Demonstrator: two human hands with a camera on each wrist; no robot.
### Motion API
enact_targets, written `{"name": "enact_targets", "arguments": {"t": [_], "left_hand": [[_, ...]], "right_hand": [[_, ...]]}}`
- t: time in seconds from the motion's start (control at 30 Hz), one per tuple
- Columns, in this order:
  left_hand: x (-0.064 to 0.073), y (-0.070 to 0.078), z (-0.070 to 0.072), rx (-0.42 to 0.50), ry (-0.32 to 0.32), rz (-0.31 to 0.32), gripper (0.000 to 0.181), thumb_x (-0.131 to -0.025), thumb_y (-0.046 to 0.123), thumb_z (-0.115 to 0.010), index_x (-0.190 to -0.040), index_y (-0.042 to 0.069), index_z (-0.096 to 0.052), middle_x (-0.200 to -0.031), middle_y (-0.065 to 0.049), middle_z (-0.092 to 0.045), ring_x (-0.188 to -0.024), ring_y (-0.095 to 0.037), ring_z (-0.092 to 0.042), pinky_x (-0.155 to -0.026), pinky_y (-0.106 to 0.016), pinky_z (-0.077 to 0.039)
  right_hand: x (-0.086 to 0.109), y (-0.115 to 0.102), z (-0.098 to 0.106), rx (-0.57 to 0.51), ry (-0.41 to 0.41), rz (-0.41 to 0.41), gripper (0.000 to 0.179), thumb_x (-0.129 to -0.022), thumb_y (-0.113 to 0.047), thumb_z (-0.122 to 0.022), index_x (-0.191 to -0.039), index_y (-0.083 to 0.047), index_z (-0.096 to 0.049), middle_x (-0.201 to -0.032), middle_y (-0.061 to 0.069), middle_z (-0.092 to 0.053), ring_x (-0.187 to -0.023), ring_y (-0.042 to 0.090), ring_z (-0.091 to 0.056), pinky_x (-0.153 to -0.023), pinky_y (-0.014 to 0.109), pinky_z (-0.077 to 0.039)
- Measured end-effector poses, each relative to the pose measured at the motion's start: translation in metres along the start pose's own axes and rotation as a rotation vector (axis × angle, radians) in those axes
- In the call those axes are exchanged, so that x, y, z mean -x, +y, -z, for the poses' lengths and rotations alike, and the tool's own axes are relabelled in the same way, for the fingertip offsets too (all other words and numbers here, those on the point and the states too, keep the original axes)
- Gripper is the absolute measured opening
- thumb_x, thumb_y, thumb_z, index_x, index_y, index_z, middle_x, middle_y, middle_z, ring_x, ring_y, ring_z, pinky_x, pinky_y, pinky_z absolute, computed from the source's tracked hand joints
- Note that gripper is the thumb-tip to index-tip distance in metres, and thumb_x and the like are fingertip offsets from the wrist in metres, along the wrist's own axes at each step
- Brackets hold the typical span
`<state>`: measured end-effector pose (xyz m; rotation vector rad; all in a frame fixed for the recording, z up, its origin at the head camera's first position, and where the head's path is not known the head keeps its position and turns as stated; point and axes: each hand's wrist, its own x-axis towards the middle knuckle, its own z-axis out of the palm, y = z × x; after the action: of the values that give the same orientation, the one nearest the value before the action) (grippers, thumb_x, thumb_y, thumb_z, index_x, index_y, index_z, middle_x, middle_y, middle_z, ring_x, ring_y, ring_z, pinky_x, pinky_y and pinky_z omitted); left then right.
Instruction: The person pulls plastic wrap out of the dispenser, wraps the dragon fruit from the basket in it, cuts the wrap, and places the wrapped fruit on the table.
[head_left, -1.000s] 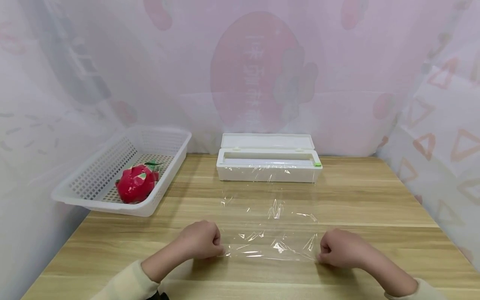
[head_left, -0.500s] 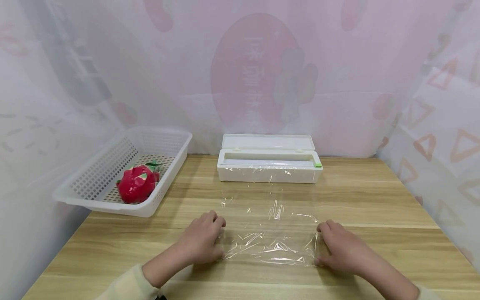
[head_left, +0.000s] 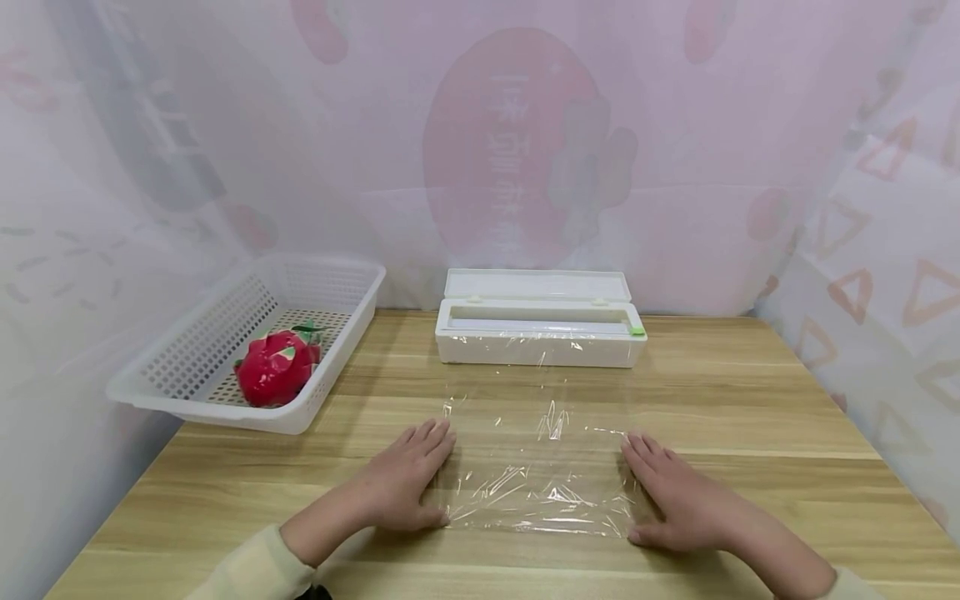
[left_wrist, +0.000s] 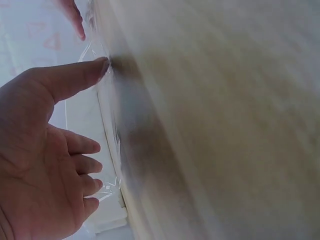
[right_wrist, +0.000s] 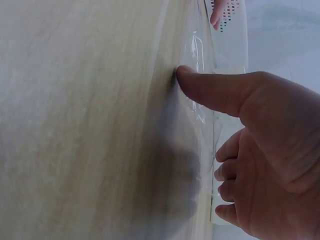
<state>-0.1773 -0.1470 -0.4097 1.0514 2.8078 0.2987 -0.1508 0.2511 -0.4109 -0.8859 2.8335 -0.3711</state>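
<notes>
A sheet of clear cling film [head_left: 540,467] stretches over the table from a white cling film dispenser [head_left: 536,346], whose lid [head_left: 536,285] stands raised at the back. At the sheet's left edge is my left hand [head_left: 405,479], fingers spread, thumb at the near corner. Mirroring it, my right hand [head_left: 682,496] lies along the right edge with its thumb at the other near corner. In the left wrist view the left thumb [left_wrist: 75,80] touches the film's edge. From the right wrist, the right thumb [right_wrist: 215,90] meets the film and the other fingers are extended.
To the left stands a white perforated plastic basket [head_left: 337,358] holding a red dragon fruit [head_left: 276,368]. The wooden table [head_left: 750,400] is bounded by a printed cloth [head_left: 675,225] at the back and sides. A green slider [head_left: 637,331] sits on the dispenser's right end.
Both hands have uncurled from pinching the film's near corners and now lie with fingers straight along its side edges. The film's near edge has dropped slightly toward me.
</notes>
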Motion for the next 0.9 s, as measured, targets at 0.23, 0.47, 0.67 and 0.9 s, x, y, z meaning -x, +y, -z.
{"name": "enact_targets", "arguments": {"t": [0.23, 0.47, 0.67, 0.9], "left_hand": [[0.0, -0.005, 0.001, 0.019, -0.046, -0.024, 0.095, -0.083, 0.049, -0.071, -0.146, -0.009, -0.031, -0.154, -0.026, -0.023, -0.143, -0.041, -0.018, -0.114, -0.051, -0.017], [0.002, -0.009, 0.002, 0.034, -0.087, -0.02, 0.096, -0.083, 0.056, -0.069, -0.146, -0.008, -0.034, -0.152, -0.025, -0.028, -0.142, -0.041, -0.019, -0.114, -0.05, -0.018], [0.004, -0.01, 0.002, 0.023, -0.108, -0.014, 0.098, -0.082, 0.058, -0.068, -0.146, -0.007, -0.034, -0.153, -0.023, -0.029, -0.143, -0.04, -0.019, -0.114, -0.05, -0.019], [0.004, -0.012, 0.0, -0.002, -0.098, -0.018, 0.097, -0.082, 0.06, -0.067, -0.146, -0.006, -0.036, -0.153, -0.022, -0.03, -0.142, -0.041, -0.02, -0.114, -0.05, -0.02]], "right_hand": [[0.001, 0.008, -0.003, -0.013, -0.038, 0.011, 0.105, -0.082, -0.064, -0.063, -0.146, 0.011, -0.028, -0.153, 0.03, -0.021, -0.14, 0.047, -0.019, -0.108, 0.062, -0.021], [0.004, 0.014, -0.004, 0.0, -0.047, 0.024, 0.109, -0.08, -0.071, -0.06, -0.146, 0.01, -0.03, -0.153, 0.029, -0.023, -0.139, 0.047, -0.022, -0.107, 0.062, -0.023], [0.006, 0.017, -0.005, 0.042, -0.017, 0.048, 0.11, -0.079, -0.073, -0.058, -0.145, 0.011, -0.032, -0.152, 0.028, -0.025, -0.138, 0.046, -0.027, -0.105, 0.06, -0.029], [0.006, 0.018, -0.004, 0.054, -0.016, 0.053, 0.11, -0.079, -0.074, -0.057, -0.145, 0.01, -0.032, -0.152, 0.029, -0.026, -0.137, 0.045, -0.029, -0.103, 0.059, -0.032]]}}
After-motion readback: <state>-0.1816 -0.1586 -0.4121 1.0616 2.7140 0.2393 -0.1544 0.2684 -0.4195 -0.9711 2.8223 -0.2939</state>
